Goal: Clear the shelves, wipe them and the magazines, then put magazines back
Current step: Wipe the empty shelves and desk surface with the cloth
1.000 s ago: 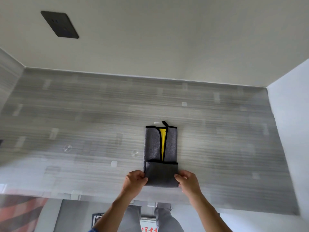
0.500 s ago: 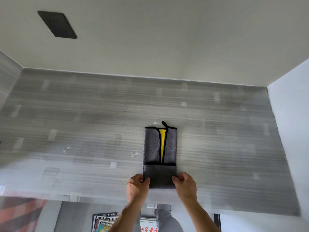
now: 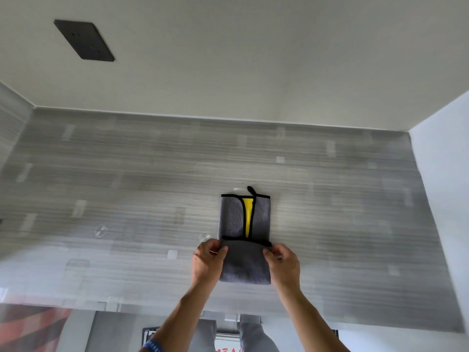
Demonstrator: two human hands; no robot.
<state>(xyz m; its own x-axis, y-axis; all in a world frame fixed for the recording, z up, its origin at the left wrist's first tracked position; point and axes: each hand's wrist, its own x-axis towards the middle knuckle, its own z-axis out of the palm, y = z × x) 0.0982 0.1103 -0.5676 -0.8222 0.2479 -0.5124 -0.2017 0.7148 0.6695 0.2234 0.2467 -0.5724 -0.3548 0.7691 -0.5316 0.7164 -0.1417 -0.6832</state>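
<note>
A grey cloth with black trim and a yellow strip lies folded on the grey wood-grain shelf. Its near flap is folded over the rest. My left hand pinches the flap's left edge near its top corner. On the other side, my right hand pinches the right edge at the same height. Below the shelf's front edge, magazines lie on the floor, mostly hidden by my arms and legs.
A white wall rises behind the shelf with a black socket plate at upper left. A pale side panel bounds the shelf on the right. Small clear clips dot the surface. A red patterned area shows at bottom left.
Both hands have slid from the cloth's near bottom corners up along the flap's sides to its top edge. The cloth has stayed where it was.
</note>
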